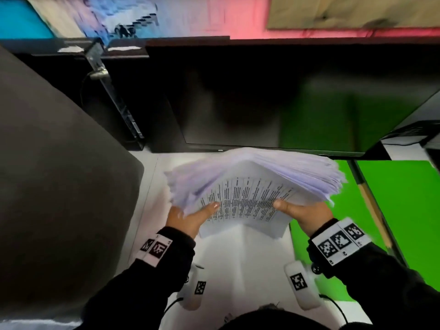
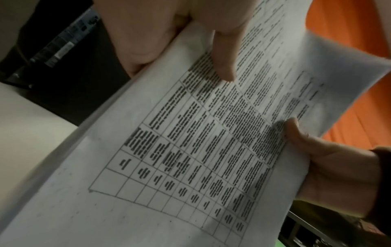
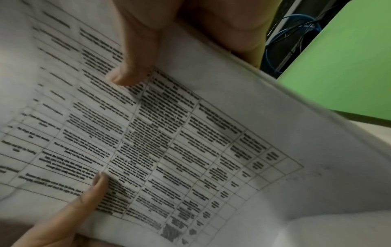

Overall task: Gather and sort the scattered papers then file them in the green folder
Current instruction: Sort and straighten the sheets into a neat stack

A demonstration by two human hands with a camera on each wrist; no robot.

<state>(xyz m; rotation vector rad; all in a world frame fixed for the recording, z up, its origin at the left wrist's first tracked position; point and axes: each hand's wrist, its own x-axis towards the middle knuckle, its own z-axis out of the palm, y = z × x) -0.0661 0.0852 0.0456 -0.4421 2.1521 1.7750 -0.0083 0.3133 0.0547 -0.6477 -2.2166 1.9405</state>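
Head view shows two hands holding up a thick stack of papers (image 1: pixel 252 186) over a white desk (image 1: pixel 238 258). The left hand (image 1: pixel 188 217) grips the left side of the stack, with its thumb lying flat on the top sheet. The right hand (image 1: pixel 307 213) grips the right side the same way, thumb on top and the other fingers hidden under the pile. Both hands hold tight around the stack, so the grip is as wide as the pile is thick. The far edges of the sheets fan out and do not line up. The top sheet has a printed table with many small lines of dark text, too blurry to read.

The green folder (image 1: pixel 404 210) lies open and flat on the desk, just to the right of the papers and under the right wrist. A dark screen (image 1: pixel 262 103) stands behind the papers, and a dark chair back (image 1: pixel 59 175) fills the left side.

From the left wrist camera, the thumb of the left hand (image 2: pixel 222 55) presses on the top sheet (image 2: pixel 190 150), and the right hand (image 2: pixel 330 160) pinches the other edge. From the right wrist camera, the right hand's thumb (image 3: pixel 135 63) presses on the table print, the left hand's thumb (image 3: pixel 80 205) touches the sheet lower down, and a corner of the green folder (image 3: pixel 349 66) shows beside the papers.
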